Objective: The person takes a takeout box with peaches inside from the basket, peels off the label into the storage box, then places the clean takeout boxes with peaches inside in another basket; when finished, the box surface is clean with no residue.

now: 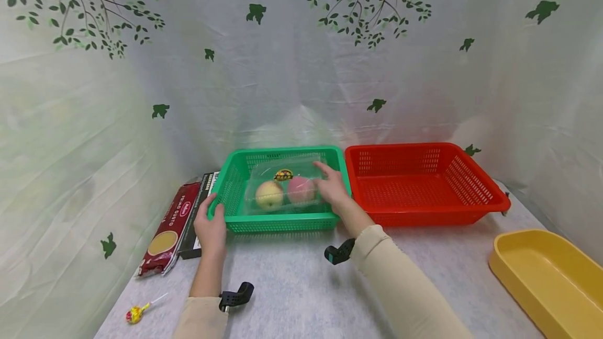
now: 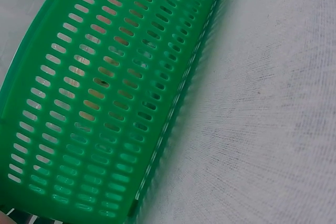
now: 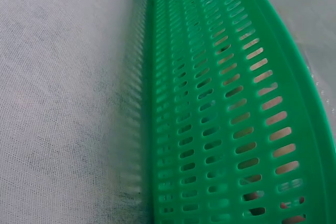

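Observation:
A green basket [image 1: 281,222] of slotted plastic stands at the back middle. Inside it lies a clear plastic fruit box [image 1: 256,171] with a black and gold label, showing a pale yellow fruit [image 1: 269,195] and a pink one [image 1: 301,189]. My left hand [image 1: 211,229] touches the basket's front left corner, thumb and index finger spread at the rim. My right hand [image 1: 333,187] reaches over the basket's right side, its index finger extended along the box's right end. Both wrist views show mostly the slotted basket wall [image 2: 100,93]; the fingers are nearly all hidden there.
Right beside the green basket stands a red basket [image 1: 424,216]. A yellow tray [image 1: 527,292] sits at the front right. On the left are a dark red food packet [image 1: 171,224], a black box [image 1: 193,242] and a lollipop [image 1: 136,314]. A leaf-printed curtain [image 1: 292,82] surrounds the table.

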Motion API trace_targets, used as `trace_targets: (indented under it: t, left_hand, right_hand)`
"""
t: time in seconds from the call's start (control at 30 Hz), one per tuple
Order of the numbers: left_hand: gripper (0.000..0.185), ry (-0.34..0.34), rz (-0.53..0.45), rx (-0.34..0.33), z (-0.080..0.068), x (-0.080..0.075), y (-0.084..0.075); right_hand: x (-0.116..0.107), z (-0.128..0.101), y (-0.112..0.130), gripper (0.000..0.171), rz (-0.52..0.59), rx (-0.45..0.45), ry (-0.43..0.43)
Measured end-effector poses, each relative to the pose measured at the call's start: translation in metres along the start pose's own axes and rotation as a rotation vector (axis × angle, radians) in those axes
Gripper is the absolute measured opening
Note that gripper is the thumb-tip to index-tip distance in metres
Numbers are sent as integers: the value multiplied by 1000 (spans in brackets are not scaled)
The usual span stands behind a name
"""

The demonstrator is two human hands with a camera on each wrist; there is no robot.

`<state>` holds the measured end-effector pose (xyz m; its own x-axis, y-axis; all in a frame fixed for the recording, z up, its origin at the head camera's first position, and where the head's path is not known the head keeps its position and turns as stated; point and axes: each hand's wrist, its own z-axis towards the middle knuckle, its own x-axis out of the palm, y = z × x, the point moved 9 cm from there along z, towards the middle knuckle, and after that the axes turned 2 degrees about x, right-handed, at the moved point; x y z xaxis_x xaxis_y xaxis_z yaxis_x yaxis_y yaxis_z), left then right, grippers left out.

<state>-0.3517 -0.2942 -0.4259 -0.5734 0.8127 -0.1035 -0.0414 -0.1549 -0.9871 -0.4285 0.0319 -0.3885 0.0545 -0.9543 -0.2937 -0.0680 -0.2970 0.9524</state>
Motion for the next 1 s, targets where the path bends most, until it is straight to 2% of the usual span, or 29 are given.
trace_targets:
  t: [0.33, 0.67, 0.87, 1.0]
  left_hand:
    - [44, 2, 32, 0, -2, 0, 0]
    - [44, 14, 34, -2, -1, -1, -4]
    - [45, 15, 30, 2, 1, -1, -2]
    - [45, 13, 35, 2, 1, -1, 0]
  right_hand:
    - [-8, -1, 3, 50, 133, -27, -46]
    - [-22, -20, 16, 45, 387, 10, -33]
    - [-39, -42, 19, 44, 388, 39, -72]
    - [-50, -59, 17, 41, 371, 69, -60]
